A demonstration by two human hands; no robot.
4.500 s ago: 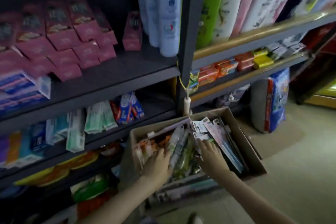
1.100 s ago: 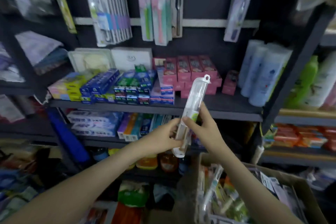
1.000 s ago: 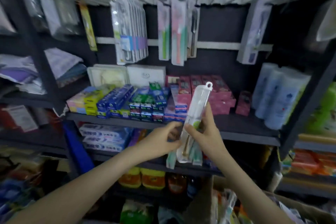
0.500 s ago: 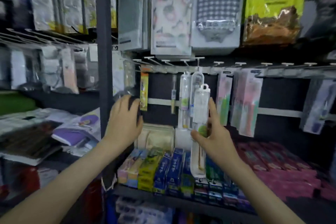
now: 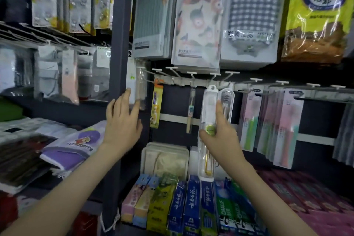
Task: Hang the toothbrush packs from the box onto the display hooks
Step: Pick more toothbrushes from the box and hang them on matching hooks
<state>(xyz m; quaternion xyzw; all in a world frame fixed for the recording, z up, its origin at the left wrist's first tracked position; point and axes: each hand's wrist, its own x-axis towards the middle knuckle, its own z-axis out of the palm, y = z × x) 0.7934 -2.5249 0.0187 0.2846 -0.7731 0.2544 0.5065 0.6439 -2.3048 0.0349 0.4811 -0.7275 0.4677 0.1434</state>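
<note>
My right hand point(image 5: 220, 140) grips a clear toothbrush pack point(image 5: 208, 109) around its middle and holds it upright, its hang tab level with the white row of display hooks point(image 5: 193, 77). A second clear pack point(image 5: 227, 101) hangs just behind it to the right. My left hand point(image 5: 122, 120) is open, fingers spread, resting against the dark shelf post point(image 5: 120, 34). An orange pack point(image 5: 157, 107) and a single thin toothbrush point(image 5: 190, 111) hang to the left. Pink and green toothbrush packs point(image 5: 272, 120) fill the hooks on the right. The box is out of view.
Cloth packs point(image 5: 195, 21) and a yellow bag point(image 5: 316, 15) hang above the hooks. Toothpaste boxes point(image 5: 183, 203) stand on the shelf below, pink boxes point(image 5: 316, 207) to their right. Bagged goods point(image 5: 57, 73) and a purple pack point(image 5: 76, 147) fill the left bay.
The view rose from the box to the hook row. My right hand lifted the clear pack up to the hooks; my left hand let go of it and moved to the shelf post.
</note>
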